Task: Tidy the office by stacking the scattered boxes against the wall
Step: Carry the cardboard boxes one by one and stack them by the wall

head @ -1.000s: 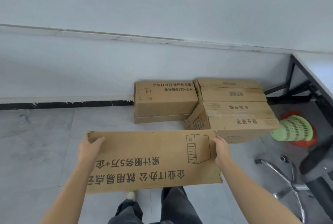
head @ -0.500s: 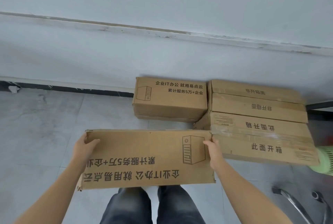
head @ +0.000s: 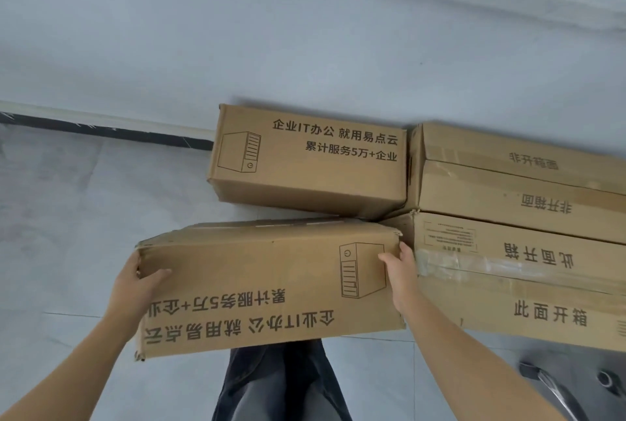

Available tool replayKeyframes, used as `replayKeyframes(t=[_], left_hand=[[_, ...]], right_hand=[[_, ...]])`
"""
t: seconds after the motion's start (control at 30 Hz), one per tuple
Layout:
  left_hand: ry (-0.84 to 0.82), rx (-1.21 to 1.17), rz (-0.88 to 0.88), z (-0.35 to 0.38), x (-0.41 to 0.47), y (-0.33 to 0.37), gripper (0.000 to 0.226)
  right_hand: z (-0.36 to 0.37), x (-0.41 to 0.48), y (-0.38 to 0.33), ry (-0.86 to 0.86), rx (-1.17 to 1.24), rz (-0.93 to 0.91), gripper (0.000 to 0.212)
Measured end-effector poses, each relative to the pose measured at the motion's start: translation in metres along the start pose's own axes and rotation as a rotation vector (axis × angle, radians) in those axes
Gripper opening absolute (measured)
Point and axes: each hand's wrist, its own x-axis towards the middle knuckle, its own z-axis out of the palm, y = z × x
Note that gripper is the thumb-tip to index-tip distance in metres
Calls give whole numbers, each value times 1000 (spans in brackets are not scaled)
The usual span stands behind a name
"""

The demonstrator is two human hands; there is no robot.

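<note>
Cardboard box (head: 264, 271) gripped at both ends; left hand (head: 128, 288) wraps its left edge, right hand (head: 401, 276) clasps its right edge; matching box (head: 305, 166) beyond the hands sits against wall (head: 305, 48); front long carton (head: 525, 285) and rear long carton (head: 508, 183) right of right hand look placed; held box not yet set down, probably stacks next.

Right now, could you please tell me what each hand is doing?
Left hand: grips the left end of the carried box.
Right hand: grips its right end.
</note>
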Motion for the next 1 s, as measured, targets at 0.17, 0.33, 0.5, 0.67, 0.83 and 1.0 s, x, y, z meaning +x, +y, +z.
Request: replayKeyframes(t=[0.17,0.33,0.5,0.67,0.83,1.0], left_hand=[[-65,-14,-9,40,38,5,44],[-120,-65,-13,60,62,23,43],[-181,-97,-10,80,76,40,39],[-208,-63,-1,92,93,49,37],[-259,53,18,100,117,51,61],[-251,560,129,106,133,41,106]], right_hand=[[0,47,10,50,-101,0,66],[-3,69,14,63,-195,-8,71],[-8,85,9,100,-208,21,76],[-1,101,-3,73,-277,49,81],[5,114,-13,8,-492,16,88],[3,119,-27,-42,-852,11,92]])
